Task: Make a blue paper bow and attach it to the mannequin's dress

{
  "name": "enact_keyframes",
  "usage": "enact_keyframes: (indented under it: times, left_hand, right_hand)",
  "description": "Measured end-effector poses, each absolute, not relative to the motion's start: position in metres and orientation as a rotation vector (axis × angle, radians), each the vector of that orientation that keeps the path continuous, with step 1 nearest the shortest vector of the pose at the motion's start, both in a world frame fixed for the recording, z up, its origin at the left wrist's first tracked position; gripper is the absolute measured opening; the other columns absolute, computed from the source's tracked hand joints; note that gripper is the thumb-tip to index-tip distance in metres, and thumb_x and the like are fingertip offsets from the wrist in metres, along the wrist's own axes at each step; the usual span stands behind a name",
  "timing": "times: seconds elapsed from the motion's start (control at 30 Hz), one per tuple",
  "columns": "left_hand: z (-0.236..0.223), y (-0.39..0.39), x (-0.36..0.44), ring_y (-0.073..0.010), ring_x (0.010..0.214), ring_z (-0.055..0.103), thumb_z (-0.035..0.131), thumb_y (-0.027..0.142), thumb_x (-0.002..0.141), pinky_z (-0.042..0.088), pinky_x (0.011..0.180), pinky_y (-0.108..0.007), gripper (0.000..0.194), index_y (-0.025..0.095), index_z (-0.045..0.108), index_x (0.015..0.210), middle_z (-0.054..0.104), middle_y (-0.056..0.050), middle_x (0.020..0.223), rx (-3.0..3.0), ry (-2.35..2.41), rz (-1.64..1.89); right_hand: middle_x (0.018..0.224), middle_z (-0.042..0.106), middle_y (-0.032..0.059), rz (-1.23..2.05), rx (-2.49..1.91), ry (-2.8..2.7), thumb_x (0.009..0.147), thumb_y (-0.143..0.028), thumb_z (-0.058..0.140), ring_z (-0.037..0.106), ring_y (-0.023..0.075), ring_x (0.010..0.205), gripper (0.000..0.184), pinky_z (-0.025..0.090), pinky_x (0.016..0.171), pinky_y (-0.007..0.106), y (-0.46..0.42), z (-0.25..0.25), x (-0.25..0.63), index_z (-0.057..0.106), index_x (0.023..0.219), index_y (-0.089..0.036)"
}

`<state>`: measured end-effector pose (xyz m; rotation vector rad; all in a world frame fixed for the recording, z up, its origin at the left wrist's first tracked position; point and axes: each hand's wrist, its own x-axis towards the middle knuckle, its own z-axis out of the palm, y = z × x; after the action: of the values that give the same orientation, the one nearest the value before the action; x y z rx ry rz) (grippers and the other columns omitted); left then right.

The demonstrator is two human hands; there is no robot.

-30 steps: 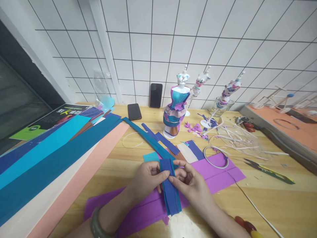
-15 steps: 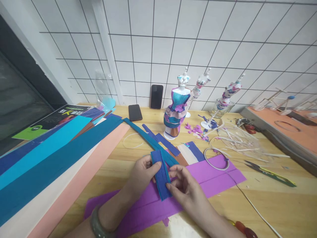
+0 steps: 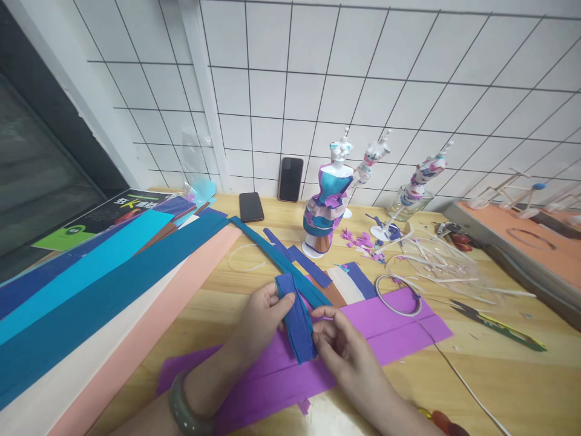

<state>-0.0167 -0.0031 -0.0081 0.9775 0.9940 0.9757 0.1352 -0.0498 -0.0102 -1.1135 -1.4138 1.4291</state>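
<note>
White tiles (image 3: 267, 36) are lining the upper frame. At lower centre, a blue strip (image 3: 297, 324) is slanting over a purple sheet (image 3: 385, 324), the left hand (image 3: 261, 321) pinching its top; the right hand (image 3: 342, 348) is resting bent fingers at its right edge, whether gripping I cannot tell. Above, a small mannequin (image 3: 323, 212) is standing near a phone (image 3: 290, 180).

Left fingers (image 3: 285, 305) pinch a blue strip (image 3: 297, 327) over purple paper (image 3: 394, 321), right fingers (image 3: 328, 356) at its edge.

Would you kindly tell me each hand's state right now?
Left hand: closed, holding the blue strip.
Right hand: partly curled at the strip's right edge; grip cannot be told.
</note>
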Motion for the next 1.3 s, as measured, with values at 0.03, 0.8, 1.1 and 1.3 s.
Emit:
enact_keyframes:
  times: [0.03,0.8,1.1,1.3]
  left_hand:
    - [-0.0086,-0.0031,-0.0169,-0.0109,0.050,0.056,0.056,0.032,0.077,0.043,0.048,-0.021,0.019,0.015,0.059,0.086,0.063,0.000,0.063,0.995,0.988,0.981]
    - [-0.0033,-0.0030,-0.0167,-0.0132,0.058,0.060,0.055,0.031,0.079,0.048,0.055,-0.023,0.022,0.014,0.059,0.092,0.067,-0.002,0.070,1.030,0.908,1.039]
    - [-0.0007,-0.0071,-0.0147,-0.0125,0.055,0.058,0.057,0.036,0.076,0.045,0.052,-0.022,0.025,0.015,0.060,0.089,0.065,0.000,0.065,1.110,0.967,1.044]
    - [-0.0036,-0.0053,-0.0160,-0.0120,0.051,0.057,0.056,0.039,0.076,0.041,0.046,-0.020,0.028,0.014,0.059,0.088,0.064,-0.001,0.063,1.117,1.025,1.022]
  right_hand:
    - [0.066,0.051,-0.0042,1.435,-1.103,-1.407,0.088,-0.029,0.044,0.046,0.0113,0.058,0.013,0.033,0.054,0.023,-0.0501,-0.0094,0.1353,0.041,0.098,-0.023]
    - [0.066,0.046,-0.0053,1.456,-1.078,-1.302,0.087,-0.039,0.046,0.045,0.0102,0.060,0.020,0.036,0.056,0.022,-0.0485,-0.0074,0.1347,0.042,0.098,-0.024]
    - [0.070,0.048,-0.0043,1.387,-1.095,-1.323,0.083,-0.033,0.053,0.047,0.0109,0.062,0.023,0.037,0.057,0.023,-0.0470,-0.0154,0.1341,0.041,0.100,-0.023]
    - [0.067,0.047,-0.0046,1.393,-1.102,-1.370,0.088,-0.036,0.045,0.044,0.0109,0.060,0.018,0.035,0.056,0.023,-0.0485,-0.0115,0.1366,0.041,0.099,-0.023]
